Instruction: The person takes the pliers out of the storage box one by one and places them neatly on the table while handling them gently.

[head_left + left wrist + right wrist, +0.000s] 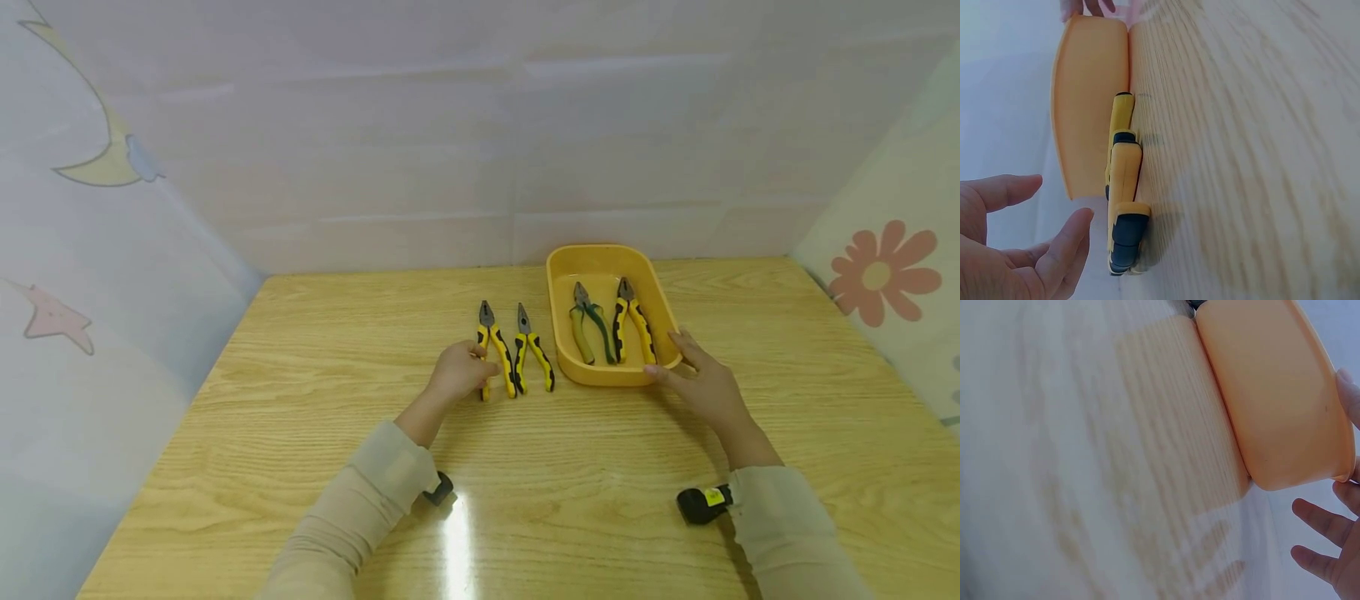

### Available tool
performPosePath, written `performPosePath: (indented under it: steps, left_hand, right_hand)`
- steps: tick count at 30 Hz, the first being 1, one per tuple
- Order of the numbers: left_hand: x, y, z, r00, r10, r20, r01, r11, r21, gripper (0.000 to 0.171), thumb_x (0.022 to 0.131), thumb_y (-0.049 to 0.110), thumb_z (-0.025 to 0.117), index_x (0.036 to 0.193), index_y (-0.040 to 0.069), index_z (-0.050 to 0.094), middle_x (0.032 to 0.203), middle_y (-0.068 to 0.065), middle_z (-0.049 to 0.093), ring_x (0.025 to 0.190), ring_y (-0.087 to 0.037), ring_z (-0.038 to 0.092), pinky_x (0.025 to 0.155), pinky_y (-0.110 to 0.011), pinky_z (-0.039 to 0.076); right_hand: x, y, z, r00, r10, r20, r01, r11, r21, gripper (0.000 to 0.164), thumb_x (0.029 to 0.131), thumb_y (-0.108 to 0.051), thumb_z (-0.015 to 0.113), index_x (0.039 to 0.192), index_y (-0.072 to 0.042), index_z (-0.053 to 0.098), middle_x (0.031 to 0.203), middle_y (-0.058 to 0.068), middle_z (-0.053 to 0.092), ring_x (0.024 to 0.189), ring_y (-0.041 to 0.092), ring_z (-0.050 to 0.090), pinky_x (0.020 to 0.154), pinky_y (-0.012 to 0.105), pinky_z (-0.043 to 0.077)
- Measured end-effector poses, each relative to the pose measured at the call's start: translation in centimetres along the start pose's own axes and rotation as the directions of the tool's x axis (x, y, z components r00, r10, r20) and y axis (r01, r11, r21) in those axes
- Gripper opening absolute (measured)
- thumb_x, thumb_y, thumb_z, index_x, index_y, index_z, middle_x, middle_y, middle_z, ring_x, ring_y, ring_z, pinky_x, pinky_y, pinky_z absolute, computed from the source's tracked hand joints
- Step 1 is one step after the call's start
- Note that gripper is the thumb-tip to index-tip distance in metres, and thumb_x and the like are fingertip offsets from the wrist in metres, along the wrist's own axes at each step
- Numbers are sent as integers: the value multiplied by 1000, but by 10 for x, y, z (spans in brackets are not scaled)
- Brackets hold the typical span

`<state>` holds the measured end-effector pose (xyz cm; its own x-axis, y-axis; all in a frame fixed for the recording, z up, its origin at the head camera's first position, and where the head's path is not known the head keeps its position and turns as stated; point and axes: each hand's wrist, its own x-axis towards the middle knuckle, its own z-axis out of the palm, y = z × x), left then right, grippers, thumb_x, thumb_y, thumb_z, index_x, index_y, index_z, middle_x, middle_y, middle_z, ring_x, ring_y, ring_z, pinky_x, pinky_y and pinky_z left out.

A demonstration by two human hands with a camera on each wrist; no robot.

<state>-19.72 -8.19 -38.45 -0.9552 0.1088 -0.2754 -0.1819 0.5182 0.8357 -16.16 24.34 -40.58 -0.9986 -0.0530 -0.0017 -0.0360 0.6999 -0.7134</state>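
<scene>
Head view: left hand (459,372) is reaching the leftmost pliers (495,350), fingers loosely curled, not yet pinching | right hand (703,385) is steadying the tray (600,267), fingers spread | better closing around both handles first

I note the desk (315,433) as light wood-grain laminate, glossy with glare at lower centre. Tray (564,275): smooth orange plastic, semi-matt. Pliers (496,350): dull metal heads, rubbery yellow-black grips.
</scene>
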Motion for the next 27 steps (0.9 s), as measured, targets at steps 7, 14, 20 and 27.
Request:
performPosePath:
  steps: [7,14,20,27]
  left_hand:
    - [-3,6,4,1000,16,9,-16,1000,16,41,78,20,64,112,0,52,93,-9,57,74,-24,59,64,-32,48]
    - [-7,14,9,999,44,24,-45,998,37,41,78,23,64,112,1,53,100,-9,56,81,-20,55,65,-32,47]
    - [-7,17,12,997,69,42,-71,997,32,44,78,24,64,114,2,52,98,-7,57,83,-20,54,65,-31,46]
    - [-9,22,14,995,92,40,-91,996,-23,45,77,23,65,115,2,52,100,-6,56,89,-21,53,70,-30,47]
  right_hand:
    - [0,1,0,1000,3,0,-3,1000,4,77,82,-46,52,139,-12,13,143,8,2,119,47,19,82,65,23]
    - [0,2,1,1000,6,-1,-6,1000,3,77,82,-46,52,139,-11,13,143,8,3,119,47,19,83,65,23]
    - [0,1,1,1000,1,-2,-1,1000,2,77,82,-46,52,139,-11,14,143,7,2,118,47,20,83,65,23]
    - [0,-1,0,1000,-9,-9,9,1000,-3,77,82,-45,52,139,-11,14,143,7,3,118,47,20,83,64,22]
